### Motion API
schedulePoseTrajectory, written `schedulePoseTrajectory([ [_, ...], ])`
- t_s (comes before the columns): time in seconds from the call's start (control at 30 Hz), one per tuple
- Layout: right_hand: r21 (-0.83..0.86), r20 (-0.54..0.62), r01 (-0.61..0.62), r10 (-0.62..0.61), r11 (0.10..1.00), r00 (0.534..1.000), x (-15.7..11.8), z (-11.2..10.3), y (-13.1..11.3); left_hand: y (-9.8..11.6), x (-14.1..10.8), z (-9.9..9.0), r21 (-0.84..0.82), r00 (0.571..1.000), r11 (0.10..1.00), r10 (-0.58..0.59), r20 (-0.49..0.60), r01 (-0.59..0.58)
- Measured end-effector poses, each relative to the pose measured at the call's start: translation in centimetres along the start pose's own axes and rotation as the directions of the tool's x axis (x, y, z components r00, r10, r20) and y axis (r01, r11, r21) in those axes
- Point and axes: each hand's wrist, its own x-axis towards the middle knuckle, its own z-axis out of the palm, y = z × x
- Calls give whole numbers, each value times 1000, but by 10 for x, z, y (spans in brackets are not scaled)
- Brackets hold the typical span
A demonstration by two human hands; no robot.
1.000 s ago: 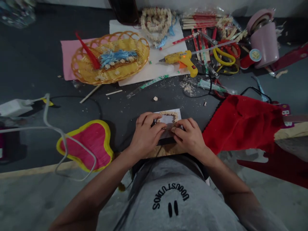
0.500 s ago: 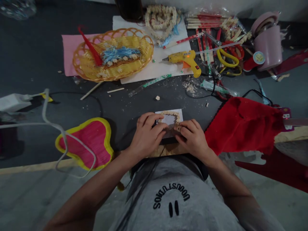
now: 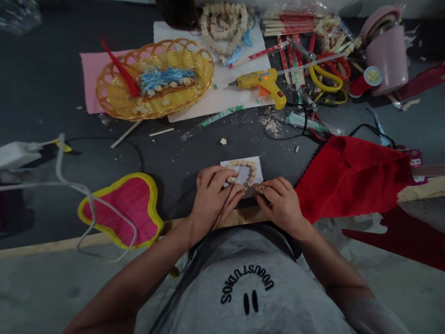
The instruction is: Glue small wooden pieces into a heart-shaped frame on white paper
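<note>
On a small white paper [image 3: 245, 171] at the table's front edge lies a ring of small pale wooden pieces [image 3: 252, 169], rounded like a loop. My left hand [image 3: 213, 190] reaches over its left side, with fingertips and thumb on the pieces and the paper. Part of the ring is hidden under those fingers. Just off the paper's lower right corner, my right hand [image 3: 280, 199] has its thumb and fingers pinched together. Whatever is between them is too small to name. A loose wooden bit [image 3: 223, 141] lies beyond the paper.
A yellow glue gun [image 3: 260, 83] rests on white sheets beside a wicker basket [image 3: 205, 79] holding blue tassels. Scissors [image 3: 325, 81], chopsticks [image 3: 292, 23] and a red spool [image 3: 359, 86] crowd the back right. Red cloth [image 3: 354, 181] lies rightward; a pink-yellow shape [image 3: 121, 208] under a white cable leftward.
My right hand has drawn back slightly from the ring's lower right, leaving more of the ring in sight. The left hand stays over the left side. The whole view has shifted a little.
</note>
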Motion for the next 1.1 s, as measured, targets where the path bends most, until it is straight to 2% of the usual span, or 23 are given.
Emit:
schedulePoseTrajectory([
  [0.27, 21, 30, -38, 37, 999, 999, -1, 1, 0, 2, -5, 6, -39, 998, 999, -33, -61, 30],
  [0.43, 42, 34, -48, 47, 998, 998, 0, 0, -1, 2, -4, 6, -45, 997, 997, -65, -51, 62],
  [1.1, -26, 4, -20, 21, 999, 1000, 5, -1, -1, 1, -5, 2, -12, 997, 999, -48, -66, 47],
])
